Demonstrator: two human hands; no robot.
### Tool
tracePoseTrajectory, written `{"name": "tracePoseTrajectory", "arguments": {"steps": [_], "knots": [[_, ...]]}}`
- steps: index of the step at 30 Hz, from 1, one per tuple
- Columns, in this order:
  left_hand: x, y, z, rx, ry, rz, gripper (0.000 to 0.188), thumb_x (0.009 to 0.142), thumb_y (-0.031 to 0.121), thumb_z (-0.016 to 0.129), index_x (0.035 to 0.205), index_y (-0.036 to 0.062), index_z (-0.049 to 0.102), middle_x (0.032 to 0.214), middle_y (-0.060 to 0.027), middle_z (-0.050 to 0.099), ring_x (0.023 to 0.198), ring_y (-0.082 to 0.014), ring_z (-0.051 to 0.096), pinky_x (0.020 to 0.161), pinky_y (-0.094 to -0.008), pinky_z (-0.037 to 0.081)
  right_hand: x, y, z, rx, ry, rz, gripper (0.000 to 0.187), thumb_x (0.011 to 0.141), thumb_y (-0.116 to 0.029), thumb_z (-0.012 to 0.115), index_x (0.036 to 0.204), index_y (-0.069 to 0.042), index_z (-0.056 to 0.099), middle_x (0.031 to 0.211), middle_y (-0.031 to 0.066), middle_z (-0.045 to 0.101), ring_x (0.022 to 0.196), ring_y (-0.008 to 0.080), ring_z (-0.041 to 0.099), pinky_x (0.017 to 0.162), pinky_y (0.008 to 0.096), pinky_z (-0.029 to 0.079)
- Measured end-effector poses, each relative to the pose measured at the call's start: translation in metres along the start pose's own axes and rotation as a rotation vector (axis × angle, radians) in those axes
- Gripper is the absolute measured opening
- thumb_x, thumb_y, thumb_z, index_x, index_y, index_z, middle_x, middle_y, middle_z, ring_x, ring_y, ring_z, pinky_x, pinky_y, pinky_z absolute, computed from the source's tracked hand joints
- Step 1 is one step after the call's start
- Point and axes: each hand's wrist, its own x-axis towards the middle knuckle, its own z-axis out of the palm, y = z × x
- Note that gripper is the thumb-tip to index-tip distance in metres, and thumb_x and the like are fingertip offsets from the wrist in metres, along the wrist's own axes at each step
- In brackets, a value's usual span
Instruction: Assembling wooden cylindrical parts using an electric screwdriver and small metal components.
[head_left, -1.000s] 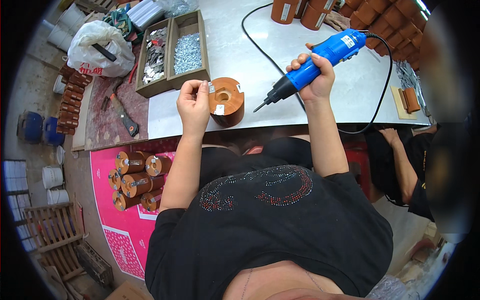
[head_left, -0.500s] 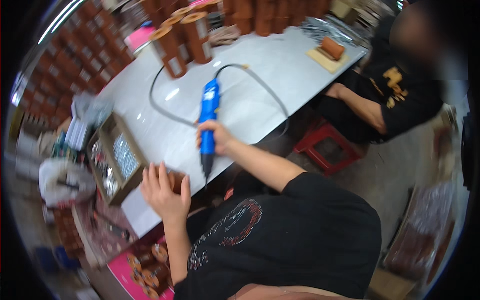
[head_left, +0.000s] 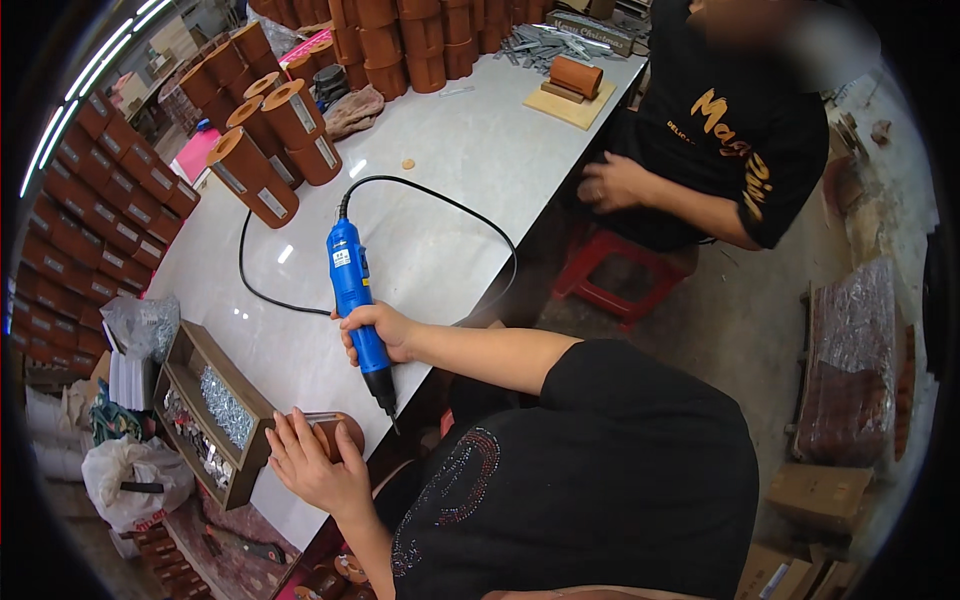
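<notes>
My right hand (head_left: 380, 332) is wrapped round a blue electric screwdriver (head_left: 350, 265). Its black tip slants down to the right, past the table's near edge, and a black cord leaves its far end. My left hand (head_left: 325, 468) rests against a reddish-brown cylinder (head_left: 347, 424) at the table's near edge, its fingers stretched out and slightly apart. Much of that cylinder is hidden behind the hand. Left of it stands a wooden compartment box (head_left: 255, 452) with silvery screws (head_left: 225, 408) in one part and small shiny metal pieces in another.
Brown cylinders (head_left: 254, 177) stand at the far left of the white table (head_left: 430, 135), with more stacked behind. A co-worker (head_left: 690, 130) sits at right on a red stool (head_left: 605, 278). Near them, a brown cylinder lies on a pale board (head_left: 572, 108). A white plastic bag (head_left: 135, 480) is at left.
The view has shifted and sharpened. The screwdriver stays in my right hand, its tip still off the table edge. My left hand remains at the brown cylinder.
</notes>
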Motion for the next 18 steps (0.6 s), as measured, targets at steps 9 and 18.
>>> {"name": "tracePoseTrajectory", "arguments": {"steps": [9,18], "knots": [[0.0013,0.0017,-0.0011,0.003,-0.011,-0.003,0.048,0.074,0.029,0.058,0.115,0.0047,0.051,0.122,-0.0135,0.047,0.114,-0.0351,0.041,0.093,-0.048,0.029,-0.001,-0.0015,-0.0014,-0.033,-0.016,0.017,0.035,0.071,-0.012,0.055,0.103,-0.005,0.042,0.065,0.0091,0.054,0.053,0.0192,0.054,0.055,0.0364,0.047],[0.0018,0.0019,-0.0005,-0.009,-0.009,-0.017,0.048,0.073,0.031,0.058,0.114,0.0048,0.053,0.121,-0.0146,0.048,0.114,-0.0358,0.04,0.093,-0.0485,0.028,0.0009,-0.0014,-0.0022,-0.046,-0.035,0.021,0.035,0.071,-0.012,0.055,0.103,-0.005,0.041,0.065,0.0096,0.054,0.052,0.0193,0.054,0.056,0.0361,0.047]]}}
